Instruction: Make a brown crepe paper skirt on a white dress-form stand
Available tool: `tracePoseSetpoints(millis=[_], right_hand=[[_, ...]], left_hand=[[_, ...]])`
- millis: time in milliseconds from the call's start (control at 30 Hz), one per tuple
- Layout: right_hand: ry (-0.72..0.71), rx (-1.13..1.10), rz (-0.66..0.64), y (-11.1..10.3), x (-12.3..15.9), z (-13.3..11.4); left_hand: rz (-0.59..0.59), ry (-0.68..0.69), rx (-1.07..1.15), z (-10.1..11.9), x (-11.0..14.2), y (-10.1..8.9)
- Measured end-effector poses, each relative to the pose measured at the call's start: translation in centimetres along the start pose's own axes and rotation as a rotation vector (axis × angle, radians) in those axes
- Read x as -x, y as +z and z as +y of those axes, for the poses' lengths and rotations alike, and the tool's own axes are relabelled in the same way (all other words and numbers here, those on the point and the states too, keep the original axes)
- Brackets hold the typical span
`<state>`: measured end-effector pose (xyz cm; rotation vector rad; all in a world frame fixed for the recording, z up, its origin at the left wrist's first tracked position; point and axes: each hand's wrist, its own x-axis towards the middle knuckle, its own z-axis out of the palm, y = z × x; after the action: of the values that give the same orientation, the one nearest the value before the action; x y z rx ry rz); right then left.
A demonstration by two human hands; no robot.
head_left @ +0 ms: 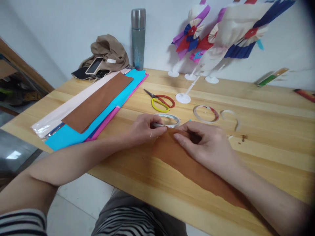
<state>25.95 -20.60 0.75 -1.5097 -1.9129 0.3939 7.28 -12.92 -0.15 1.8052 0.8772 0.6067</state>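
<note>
Fingers of our left hand point(144, 129) and right hand point(211, 141) were pinched on the brown strip point(180, 158) at its upper end, mid-frame — its length ran mostly flat toward lower right, so we judged its shaping barely begun; pleated rosettes point(192, 30) at upper right looked finished.

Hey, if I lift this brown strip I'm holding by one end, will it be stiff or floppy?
The brown strip will probably flop: it looks thin, long and narrow. It's likely light, since it resembles paper or something similar. It might also crease where your left hand and right hand pinch it near one end.
</note>
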Motion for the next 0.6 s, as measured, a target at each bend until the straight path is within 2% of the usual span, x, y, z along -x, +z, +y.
tracePoseSetpoints(millis=[167,300,600], right_hand=[[-0.040,-0.007,0.061,0.7,0.2,-0.2],[-0.107,-0.045,0.047,1.1,0.5,-0.3],[0.093,-0.128,0.024,1.1,0.5,0.1]], left_hand=[[0.054,0.069,-0.053,-0.7,-0.1,0.5],[0.069,0.110,-0.108,-0.9,0.0,0.8],[0.067,0.105,-0.042,-0.7,0.2,0.6]])
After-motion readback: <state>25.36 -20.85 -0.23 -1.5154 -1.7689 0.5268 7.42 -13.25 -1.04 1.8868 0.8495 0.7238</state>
